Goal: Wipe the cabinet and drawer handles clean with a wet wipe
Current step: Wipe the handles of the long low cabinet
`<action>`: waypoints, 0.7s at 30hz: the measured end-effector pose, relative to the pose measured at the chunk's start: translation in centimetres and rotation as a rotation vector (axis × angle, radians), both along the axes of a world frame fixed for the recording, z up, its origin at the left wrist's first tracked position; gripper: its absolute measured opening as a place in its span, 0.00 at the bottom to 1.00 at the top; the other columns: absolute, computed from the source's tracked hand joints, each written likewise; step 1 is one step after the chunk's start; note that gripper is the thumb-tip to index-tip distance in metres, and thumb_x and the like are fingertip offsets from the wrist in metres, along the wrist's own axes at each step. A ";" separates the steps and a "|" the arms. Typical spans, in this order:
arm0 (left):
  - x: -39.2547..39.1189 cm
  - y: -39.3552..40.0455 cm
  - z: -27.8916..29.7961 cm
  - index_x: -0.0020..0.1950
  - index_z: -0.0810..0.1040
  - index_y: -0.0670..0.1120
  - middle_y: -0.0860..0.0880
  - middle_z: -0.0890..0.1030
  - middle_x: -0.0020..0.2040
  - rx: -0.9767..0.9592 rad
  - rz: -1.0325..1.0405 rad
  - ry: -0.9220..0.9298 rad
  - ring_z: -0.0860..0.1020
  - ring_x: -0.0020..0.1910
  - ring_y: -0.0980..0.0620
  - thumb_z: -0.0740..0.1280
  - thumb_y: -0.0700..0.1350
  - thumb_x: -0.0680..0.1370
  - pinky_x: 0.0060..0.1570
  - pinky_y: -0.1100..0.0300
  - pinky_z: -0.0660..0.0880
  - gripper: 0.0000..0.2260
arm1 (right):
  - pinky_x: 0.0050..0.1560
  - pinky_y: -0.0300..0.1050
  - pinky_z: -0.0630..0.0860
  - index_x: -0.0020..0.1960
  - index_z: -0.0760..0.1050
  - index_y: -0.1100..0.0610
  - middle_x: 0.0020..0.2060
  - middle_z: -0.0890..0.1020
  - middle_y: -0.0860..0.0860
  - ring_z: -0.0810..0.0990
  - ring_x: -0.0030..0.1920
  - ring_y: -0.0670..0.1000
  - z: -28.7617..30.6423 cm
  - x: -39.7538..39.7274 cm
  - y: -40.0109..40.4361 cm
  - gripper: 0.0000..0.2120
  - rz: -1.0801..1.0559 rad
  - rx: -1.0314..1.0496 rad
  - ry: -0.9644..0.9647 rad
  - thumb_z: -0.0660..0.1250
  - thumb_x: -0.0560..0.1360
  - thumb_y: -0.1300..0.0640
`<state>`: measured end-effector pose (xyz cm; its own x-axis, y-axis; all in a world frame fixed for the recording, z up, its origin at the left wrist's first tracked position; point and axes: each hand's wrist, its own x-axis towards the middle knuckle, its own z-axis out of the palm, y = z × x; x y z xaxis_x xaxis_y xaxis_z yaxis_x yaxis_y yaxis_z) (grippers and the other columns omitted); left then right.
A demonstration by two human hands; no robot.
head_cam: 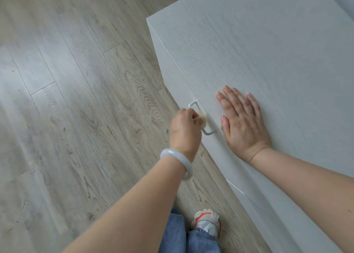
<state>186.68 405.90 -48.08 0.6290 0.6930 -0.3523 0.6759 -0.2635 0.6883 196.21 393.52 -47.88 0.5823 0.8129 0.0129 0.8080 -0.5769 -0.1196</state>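
A floor (80,103) of pale grey-brown wood-grain planks fills the left side of the view, and a white cabinet (258,51) with a faint wood texture stands at the right, seen from above so that its flat top takes up most of the upper right. On the cabinet's front face, just below the top edge, a slim white loop handle (194,104) sticks out toward the floor. The left hand (184,130) is curled around a small, bunched, off-white wet wipe (260,119) pressed against the middle of that handle, so the handle's two ends show on either side of the fingers. A smooth white bangle (177,162) sits on the left wrist. The right hand (243,124) lies flat, palm down, on the cabinet top just beside the handle, fingers straight and slightly spread, holding nothing. Lower on the cabinet front, a second white handle (234,186) shows only as a thin edge. At the bottom, blue jeans (183,235) and a grey, white and red sneaker (207,222) stand on the floor close to the cabinet.
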 end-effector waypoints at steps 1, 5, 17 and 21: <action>-0.6 -0.9 0.1 0.41 0.77 0.42 0.49 0.76 0.43 -0.009 -0.044 0.004 0.75 0.42 0.49 0.64 0.38 0.75 0.44 0.51 0.76 0.05 | 0.74 0.57 0.53 0.76 0.58 0.55 0.76 0.59 0.52 0.57 0.76 0.52 0.0 0.0 0.0 0.26 0.000 0.003 0.000 0.48 0.79 0.52; -0.1 0.5 -0.1 0.45 0.77 0.42 0.50 0.74 0.47 0.037 0.009 0.003 0.72 0.43 0.52 0.62 0.39 0.78 0.41 0.64 0.69 0.05 | 0.74 0.57 0.53 0.76 0.58 0.55 0.76 0.59 0.51 0.57 0.76 0.52 0.0 -0.1 0.1 0.26 0.001 0.011 -0.003 0.48 0.79 0.52; -3.0 -3.5 -1.1 0.46 0.74 0.43 0.49 0.71 0.47 0.017 -0.041 -0.031 0.72 0.47 0.49 0.61 0.34 0.77 0.44 0.60 0.71 0.06 | 0.74 0.57 0.53 0.76 0.58 0.55 0.76 0.60 0.51 0.58 0.75 0.52 -0.1 -0.1 0.2 0.26 0.003 0.026 -0.013 0.48 0.79 0.53; -2.3 -4.3 -1.3 0.50 0.77 0.42 0.47 0.72 0.50 0.149 -0.110 -0.132 0.71 0.51 0.47 0.62 0.33 0.76 0.48 0.56 0.73 0.08 | 0.74 0.57 0.53 0.76 0.59 0.55 0.76 0.60 0.51 0.58 0.75 0.52 -0.2 -0.1 0.1 0.26 0.003 0.028 -0.018 0.50 0.78 0.53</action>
<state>184.39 401.60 -49.34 0.7378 0.6557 -0.1604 0.5438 -0.4364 0.7168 196.15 393.64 -48.11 0.5792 0.8139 0.0459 0.8120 -0.5710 -0.1208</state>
